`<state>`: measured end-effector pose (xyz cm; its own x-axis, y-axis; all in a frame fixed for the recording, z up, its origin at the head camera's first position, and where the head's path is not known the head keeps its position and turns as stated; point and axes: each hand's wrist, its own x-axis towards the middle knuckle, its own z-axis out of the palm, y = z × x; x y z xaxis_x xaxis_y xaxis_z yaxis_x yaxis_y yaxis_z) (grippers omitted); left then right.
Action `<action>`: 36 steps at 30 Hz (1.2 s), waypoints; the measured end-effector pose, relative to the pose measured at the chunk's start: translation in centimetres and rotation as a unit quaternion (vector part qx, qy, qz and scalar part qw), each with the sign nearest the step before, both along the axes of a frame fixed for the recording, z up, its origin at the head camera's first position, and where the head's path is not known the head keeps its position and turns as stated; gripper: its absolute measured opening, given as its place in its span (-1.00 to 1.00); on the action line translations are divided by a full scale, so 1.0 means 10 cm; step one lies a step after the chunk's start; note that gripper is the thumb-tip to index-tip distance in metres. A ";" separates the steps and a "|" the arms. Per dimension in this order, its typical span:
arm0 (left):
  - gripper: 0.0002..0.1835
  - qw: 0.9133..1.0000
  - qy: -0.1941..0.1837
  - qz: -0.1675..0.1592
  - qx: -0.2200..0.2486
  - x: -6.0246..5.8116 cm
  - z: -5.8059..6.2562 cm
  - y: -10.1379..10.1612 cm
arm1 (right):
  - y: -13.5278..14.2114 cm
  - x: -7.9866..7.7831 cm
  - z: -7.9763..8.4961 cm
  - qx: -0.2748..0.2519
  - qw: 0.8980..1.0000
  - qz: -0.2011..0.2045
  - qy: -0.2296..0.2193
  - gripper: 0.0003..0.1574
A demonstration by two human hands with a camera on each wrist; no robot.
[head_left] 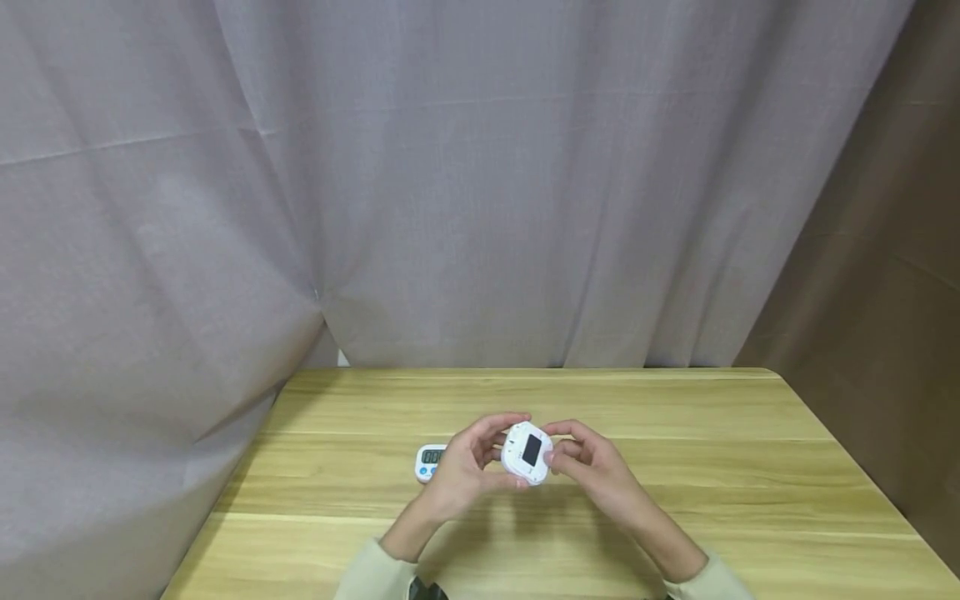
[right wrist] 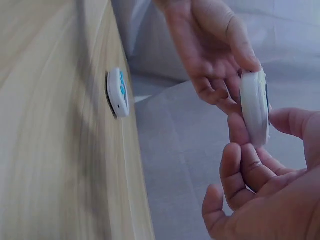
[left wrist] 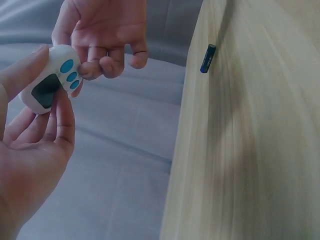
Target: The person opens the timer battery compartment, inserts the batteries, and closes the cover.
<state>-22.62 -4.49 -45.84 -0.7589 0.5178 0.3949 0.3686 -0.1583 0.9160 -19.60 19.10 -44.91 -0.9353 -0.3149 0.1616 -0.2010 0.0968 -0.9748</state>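
Observation:
Above the table, a white digital timer point(head_left: 515, 455) is held between both hands. Its back, with a dark rectangle, faces the head camera. In the left wrist view its dark screen and blue oval buttons show. My left hand point(head_left: 469, 467) grips it by the edges, thumb on one side and fingers on the other. At its other edge is my right hand point(head_left: 597, 471), its thumb on the back and curled fingers against the rim, pinching it. A second white timer point(head_left: 425, 455) lies on the table beyond my left hand, which partly covers it in the head view.
A small dark battery point(left wrist: 208, 58) lies on the wooden table point(head_left: 735, 475), seen only in the left wrist view. Grey curtains point(head_left: 480, 208) hang behind the table's far edge and at the left, with a brown one point(head_left: 885, 292) at the right.

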 end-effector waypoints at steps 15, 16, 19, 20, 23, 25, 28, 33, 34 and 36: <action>-0.38 0.997 -0.035 0.063 -0.018 0.04 0.04 -0.03 | -0.17 0.11 0.01 -0.137 0.984 -0.050 -0.105 -0.58; -0.39 0.997 -0.032 0.067 -0.021 0.04 0.04 -0.02 | -0.18 0.12 0.01 -0.139 0.983 -0.059 -0.106 -0.58; -0.38 0.996 -0.027 0.079 -0.028 0.06 0.06 0.00 | -0.22 0.14 0.03 -0.142 0.982 -0.077 -0.103 -0.58; -0.38 0.996 -0.025 0.084 -0.030 0.07 0.07 0.00 | -0.22 0.15 0.03 -0.143 0.981 -0.079 -0.102 -0.56; -0.37 0.994 -0.020 0.101 -0.041 0.09 0.09 0.03 | -0.24 0.16 0.04 -0.155 0.980 -0.076 -0.103 -0.44; -0.38 0.992 -0.016 0.116 -0.053 0.10 0.10 0.05 | -0.25 0.17 0.04 -0.169 0.978 -0.065 -0.107 -0.37; -0.41 0.988 -0.003 0.136 -0.071 0.12 0.10 0.08 | -0.26 0.18 0.03 -0.200 0.972 -0.042 -0.112 -0.38; -0.44 0.985 0.018 0.152 -0.078 0.16 0.09 0.12 | -0.29 0.20 0.01 -0.227 0.966 -0.027 -0.118 -0.43; -0.45 0.985 0.022 0.154 -0.078 0.17 0.09 0.12 | -0.30 0.20 0.00 -0.229 0.966 -0.028 -0.117 -0.42; -0.45 0.984 0.024 0.159 -0.083 0.18 0.10 0.13 | -0.30 0.20 -0.01 -0.226 0.966 -0.034 -0.120 -0.42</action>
